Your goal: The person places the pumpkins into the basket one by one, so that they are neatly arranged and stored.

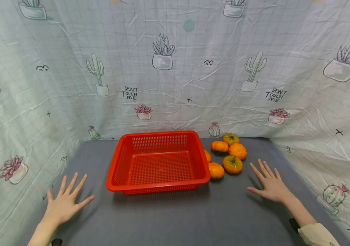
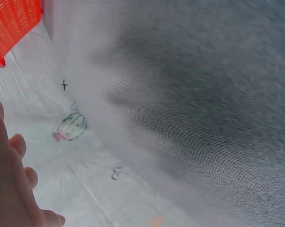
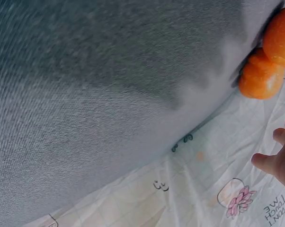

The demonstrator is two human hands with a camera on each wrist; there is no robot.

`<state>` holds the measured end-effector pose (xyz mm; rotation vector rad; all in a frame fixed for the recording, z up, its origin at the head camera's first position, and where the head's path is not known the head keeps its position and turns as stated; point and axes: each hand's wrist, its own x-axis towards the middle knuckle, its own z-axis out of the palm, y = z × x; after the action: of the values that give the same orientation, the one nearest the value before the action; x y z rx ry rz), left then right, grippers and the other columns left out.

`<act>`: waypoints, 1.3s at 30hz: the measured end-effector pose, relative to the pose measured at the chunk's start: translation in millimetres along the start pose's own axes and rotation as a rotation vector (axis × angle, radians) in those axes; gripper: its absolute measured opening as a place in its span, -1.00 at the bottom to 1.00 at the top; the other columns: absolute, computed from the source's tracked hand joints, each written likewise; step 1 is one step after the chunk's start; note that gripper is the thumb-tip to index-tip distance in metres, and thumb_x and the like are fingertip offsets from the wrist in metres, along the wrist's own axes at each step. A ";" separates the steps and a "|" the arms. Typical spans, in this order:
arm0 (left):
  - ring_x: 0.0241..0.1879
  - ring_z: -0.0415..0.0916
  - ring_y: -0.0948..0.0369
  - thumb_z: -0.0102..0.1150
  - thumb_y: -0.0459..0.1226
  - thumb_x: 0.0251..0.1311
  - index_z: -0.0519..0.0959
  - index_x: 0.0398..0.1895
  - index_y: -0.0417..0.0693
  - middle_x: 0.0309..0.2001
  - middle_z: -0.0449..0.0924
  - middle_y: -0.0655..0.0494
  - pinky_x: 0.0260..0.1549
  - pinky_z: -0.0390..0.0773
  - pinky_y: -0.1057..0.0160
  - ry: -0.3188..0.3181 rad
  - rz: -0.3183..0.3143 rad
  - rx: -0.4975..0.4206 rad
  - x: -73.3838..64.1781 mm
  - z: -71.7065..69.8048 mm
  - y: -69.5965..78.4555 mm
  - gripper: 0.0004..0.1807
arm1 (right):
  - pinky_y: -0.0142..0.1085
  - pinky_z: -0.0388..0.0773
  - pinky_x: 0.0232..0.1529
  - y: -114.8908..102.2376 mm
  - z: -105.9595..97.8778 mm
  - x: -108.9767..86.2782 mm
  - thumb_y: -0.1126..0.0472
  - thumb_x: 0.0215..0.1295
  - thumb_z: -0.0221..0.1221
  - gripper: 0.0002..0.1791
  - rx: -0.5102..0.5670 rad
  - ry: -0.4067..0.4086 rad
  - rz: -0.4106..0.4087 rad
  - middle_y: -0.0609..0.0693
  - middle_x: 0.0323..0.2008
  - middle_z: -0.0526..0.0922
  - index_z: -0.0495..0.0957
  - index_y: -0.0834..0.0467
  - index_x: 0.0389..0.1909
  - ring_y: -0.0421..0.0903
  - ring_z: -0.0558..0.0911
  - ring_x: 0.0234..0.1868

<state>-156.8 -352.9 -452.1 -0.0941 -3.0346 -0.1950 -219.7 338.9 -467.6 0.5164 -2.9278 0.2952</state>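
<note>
Fingers spread apart on left hand (image 1: 61,207) and right hand (image 1: 272,187), by the side edges of the grey tabletop (image 1: 168,218), red basket (image 1: 159,188) toward the far edge, small pumpkins (image 1: 232,165) beside it toward the far right corner, "DON'T TOUCH ME" printed on the cactus-patterned cloth (image 1: 190,51).

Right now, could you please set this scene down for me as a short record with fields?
Table: dark grey surface
Basket: red, with perforated walls, resting on the table
Pumpkins: six visible, orange, two with greenish tops; all outside the basket, to its right; one partly hidden by its rim
Left grip: bare hand, fingers spread, holding nothing, left of the basket
Right grip: bare hand, fingers spread, holding nothing, near the pumpkins but apart from them
Backdrop: pale cloth printed with potted plants
</note>
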 end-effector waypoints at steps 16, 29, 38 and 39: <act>0.36 -0.67 -0.03 -0.14 0.27 0.07 -0.34 0.38 0.38 0.42 -0.50 0.10 -0.05 -0.51 -0.49 0.100 0.051 -0.010 13.1 -18.6 27.4 -0.10 | 0.29 -0.13 0.14 -20.8 0.7 8.9 -0.28 0.06 0.07 -0.02 0.009 -0.024 0.011 0.18 0.41 -0.22 -0.26 -0.11 0.39 0.26 -0.03 0.35; 0.38 -0.63 0.00 -0.12 0.19 0.13 -0.27 0.39 0.33 0.43 -0.48 0.15 0.00 -0.46 -0.47 0.165 0.089 -0.094 23.4 -23.7 45.4 -0.16 | 0.28 -0.06 0.12 -35.7 2.2 14.1 -0.22 0.10 0.07 -0.09 0.049 0.007 -0.010 0.09 0.42 -0.21 -0.07 0.07 0.38 0.27 0.04 0.32; 0.29 -0.16 -0.30 -0.10 0.18 0.11 -0.28 0.40 0.19 0.43 -0.32 -0.04 -0.02 -0.08 -0.43 0.155 0.087 -0.119 38.8 -26.8 64.8 -0.10 | 0.27 0.02 0.10 -39.4 8.9 25.5 -0.24 0.12 0.04 -0.10 0.044 0.035 0.025 0.18 0.39 -0.09 -0.02 0.15 0.36 0.27 0.08 0.30; 0.28 -0.12 -0.31 -0.09 0.18 0.11 -0.29 0.40 0.18 0.43 -0.30 -0.05 -0.02 -0.05 -0.42 0.153 0.089 -0.116 40.6 -26.6 67.0 -0.10 | 0.27 0.03 0.10 -39.8 9.5 26.9 -0.23 0.12 0.05 -0.10 0.044 0.041 0.026 0.19 0.39 -0.08 -0.01 0.16 0.36 0.28 0.08 0.30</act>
<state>-190.0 -287.9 -413.4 -0.2123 -2.8590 -0.3530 -231.8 291.5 -465.3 0.4733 -2.8957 0.3703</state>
